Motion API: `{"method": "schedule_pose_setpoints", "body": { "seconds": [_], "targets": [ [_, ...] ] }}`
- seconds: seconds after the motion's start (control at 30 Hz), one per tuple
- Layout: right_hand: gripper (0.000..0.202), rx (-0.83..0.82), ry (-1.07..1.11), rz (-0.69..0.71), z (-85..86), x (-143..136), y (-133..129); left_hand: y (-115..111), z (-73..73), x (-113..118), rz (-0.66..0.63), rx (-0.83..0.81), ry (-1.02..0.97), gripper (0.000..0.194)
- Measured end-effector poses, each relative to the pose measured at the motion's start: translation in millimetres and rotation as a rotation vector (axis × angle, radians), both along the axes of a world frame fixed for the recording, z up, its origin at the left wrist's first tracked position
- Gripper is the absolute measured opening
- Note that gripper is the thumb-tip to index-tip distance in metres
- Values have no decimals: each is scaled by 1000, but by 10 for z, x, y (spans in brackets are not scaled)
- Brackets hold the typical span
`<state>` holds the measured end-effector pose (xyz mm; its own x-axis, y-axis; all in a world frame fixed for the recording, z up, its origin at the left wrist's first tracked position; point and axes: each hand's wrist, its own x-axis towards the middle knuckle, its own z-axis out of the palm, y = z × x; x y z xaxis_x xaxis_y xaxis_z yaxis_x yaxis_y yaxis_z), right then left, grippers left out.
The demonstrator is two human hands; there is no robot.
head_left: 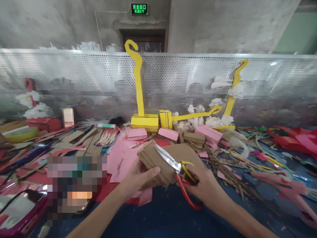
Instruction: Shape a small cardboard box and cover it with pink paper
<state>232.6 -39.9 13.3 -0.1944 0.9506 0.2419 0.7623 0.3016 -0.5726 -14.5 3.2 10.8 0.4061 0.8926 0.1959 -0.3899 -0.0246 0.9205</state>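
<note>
Possibly the scissors (177,167), gripped in the right hand (201,182), could slip off the folded cardboard (150,156), pinched in the left hand (138,174) over the worktop (160,215), nicking its thumb (154,171), since the blades (163,154) lie near it.

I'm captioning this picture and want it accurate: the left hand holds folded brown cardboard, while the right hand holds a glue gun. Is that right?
Not quite. The right hand holds scissors, with one red and one yellow handle, not a glue gun, as the head view shows. The left hand does hold folded brown cardboard.
</note>
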Motion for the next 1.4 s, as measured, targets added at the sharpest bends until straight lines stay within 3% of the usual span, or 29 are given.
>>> {"method": "schedule_pose_setpoints", "body": {
  "seconds": [0.17, 0.47, 0.8, 1.03, 1.23, 1.4],
  "targets": [
    [7, -20, 43, -8, 34, 0, -13, -9, 13, 15, -22, 21, -39, 46],
    [8, -29, 39, -36, 28, -10, -3, 8, -7, 12, -36, 30, -36, 45],
    [45, 72, -71, -40, 1, -9, -35, 63, -90, 1, -91, 95, 39, 58],
    [17, 75, -14, 159, 98, -44, -110, 36, -63, -41, -162, 103, 122, 51],
    [11, -21, -29, 149, 92, 5, -95, 42, -58, -61, -160, 173, 121, 51],
    [4, -29, -18, 132, 78, -13, -69, 27, -53, -57, -182, 96, 127, 49]
  ]
}}
